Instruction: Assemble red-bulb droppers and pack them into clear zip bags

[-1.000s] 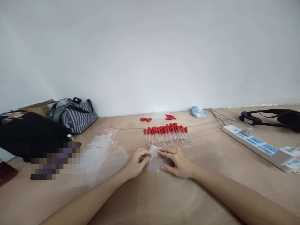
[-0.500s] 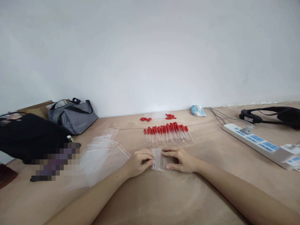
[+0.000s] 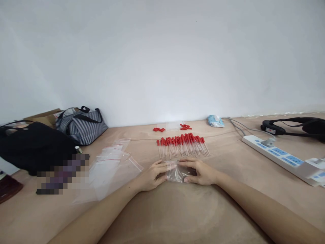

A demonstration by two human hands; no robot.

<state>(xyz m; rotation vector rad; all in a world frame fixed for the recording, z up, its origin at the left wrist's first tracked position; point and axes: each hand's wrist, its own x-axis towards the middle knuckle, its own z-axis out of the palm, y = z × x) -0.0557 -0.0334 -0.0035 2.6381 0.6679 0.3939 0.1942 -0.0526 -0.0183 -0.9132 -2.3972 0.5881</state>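
Observation:
A small clear plastic bag (image 3: 175, 172) lies on the table between my hands. My left hand (image 3: 152, 174) holds its left side, fingers along the far corner and thumb along the near one. On the right side my right hand (image 3: 199, 172) has hold of the same bag, with finger and thumb at its far and near corners. The film looks creased and shiny. Just beyond my fingertips lies a row of droppers (image 3: 181, 144) with red bulbs and clear stems, the stems pointing toward me.
Flat zip bags (image 3: 108, 166) overlap to the left of my left arm. Loose red bulbs (image 3: 186, 127) lie near the wall. A power strip (image 3: 276, 156), a black headset (image 3: 291, 127) and a blue packet (image 3: 215, 121) are on the right. A striped bag (image 3: 82, 127) and a black bag (image 3: 38, 145) stand left.
The bag between my hands is spread wider and shows more creases and shine. My right hand has shifted a little to the right. The droppers lie as before.

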